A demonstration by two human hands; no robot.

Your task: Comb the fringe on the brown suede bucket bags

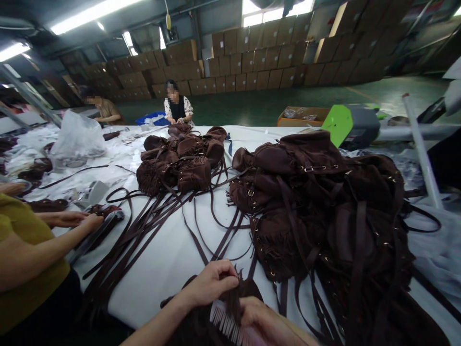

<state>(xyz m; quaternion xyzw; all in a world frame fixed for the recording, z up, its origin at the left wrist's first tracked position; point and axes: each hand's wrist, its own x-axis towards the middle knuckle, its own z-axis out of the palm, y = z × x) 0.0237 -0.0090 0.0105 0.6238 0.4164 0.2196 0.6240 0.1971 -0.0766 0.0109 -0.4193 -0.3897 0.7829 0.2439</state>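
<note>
Small pale labels dot the fronts of the brown cardboard cartons point(241, 65) stacked along the far wall, but their print is too small to read. Close to the camera, the left hand point(212, 284) has its grip pinched narrow, thumb against fingers, on a tuft of dark brown fringe point(233, 302) cut in thin, soft strips. The right hand point(261, 315) has its grip closed on a pale comb point(224, 319), whose long, straight teeth lie beside the tuft. Both hands work above a dark brown bag point(197, 331) at the near edge of the white, smooth desk point(144, 288); the hands cover part of it. Just to the right rises a heap of bags point(277, 240) in matt, suede-like brown, slouchy and rounded, with fringed flaps and small gold-toned metal rings. A smaller pile point(192, 175) sits farther back, and long flat straps point(135, 242) trail from it towards the near left edge. Beyond them stands a crumpled, translucent plastic bag point(77, 137); at the right is a grey machine point(360, 126) with a bright green, angular side panel. At the left, a co-worker in a mustard top point(16, 221) bends over dark pieces.
</note>
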